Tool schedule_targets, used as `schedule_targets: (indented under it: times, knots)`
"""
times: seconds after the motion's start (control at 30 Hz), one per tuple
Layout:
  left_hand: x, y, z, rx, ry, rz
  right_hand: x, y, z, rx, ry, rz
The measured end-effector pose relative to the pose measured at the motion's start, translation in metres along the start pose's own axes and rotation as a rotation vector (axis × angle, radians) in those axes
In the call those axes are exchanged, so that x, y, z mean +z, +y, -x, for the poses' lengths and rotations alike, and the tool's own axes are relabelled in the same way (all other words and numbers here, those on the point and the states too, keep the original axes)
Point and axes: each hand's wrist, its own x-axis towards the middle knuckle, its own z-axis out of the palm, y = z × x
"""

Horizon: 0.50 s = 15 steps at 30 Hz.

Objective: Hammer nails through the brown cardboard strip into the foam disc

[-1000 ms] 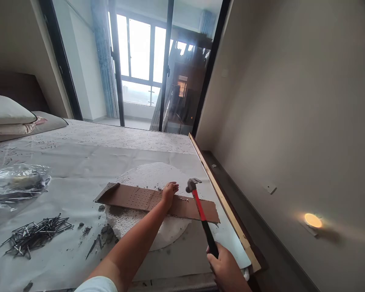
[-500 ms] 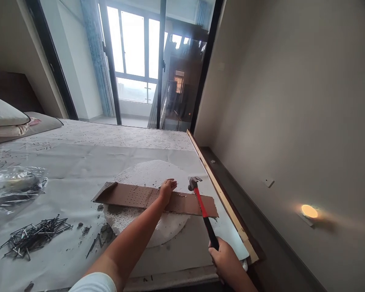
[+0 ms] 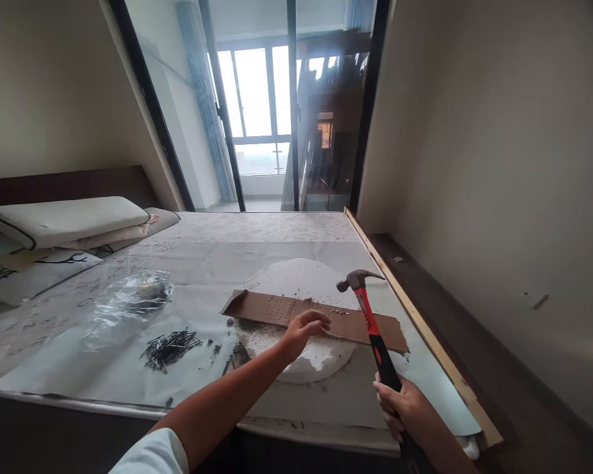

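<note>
A long brown board [image 3: 271, 308] dotted with nail heads lies across a round white foam slab [image 3: 301, 280] on the paper-covered bed. My left hand [image 3: 304, 329] hovers at the board's near edge, fingers loosely curled, and nothing shows in them. My right hand [image 3: 400, 405] grips the black end of a red-handled claw hammer [image 3: 368, 316]. The hammer's head is raised above the board's right part.
A heap of loose dark nails [image 3: 170, 345] lies left of the foam, with a crumpled clear plastic bag [image 3: 128, 303] beyond it. Pillows [image 3: 64, 220] sit at the far left. A wooden strip [image 3: 415, 316] runs along the bed's right edge beside the wall.
My view has swung left and back. My left hand has drawn away from the top of the board to its near edge. The hammer head has risen slightly.
</note>
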Motion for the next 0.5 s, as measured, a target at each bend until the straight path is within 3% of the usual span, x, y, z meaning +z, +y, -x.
schedule_targets:
  times: [0.03,0.1,0.17,0.23,0.33,0.4,0.5]
  knots:
    - [-0.006,0.002,0.029,-0.047,-0.119,-0.041,0.001,-0.001,0.002,-0.015,-0.032,-0.039]
    - [-0.028,0.005,0.084,-0.131,-0.166,-0.149,0.003,-0.002,0.006,-0.049,-0.057,-0.089]
    - [-0.062,0.005,0.127,-0.153,-0.026,-0.275,0.004,-0.005,0.009,-0.107,-0.036,-0.084]
    - [-0.104,0.002,0.154,-0.161,0.238,-0.406,0.007,-0.009,0.010,-0.156,-0.043,-0.129]
    - [-0.160,-0.008,0.171,-0.289,0.550,-0.702,0.013,-0.013,0.008,-0.136,-0.128,-0.212]
    - [-0.184,-0.018,0.173,-0.373,0.571,-0.973,0.019,-0.011,0.004,-0.102,-0.154,-0.204]
    - [-0.198,-0.035,0.166,-0.507,0.478,-1.275,0.026,-0.004,-0.004,-0.043,-0.127,-0.157]
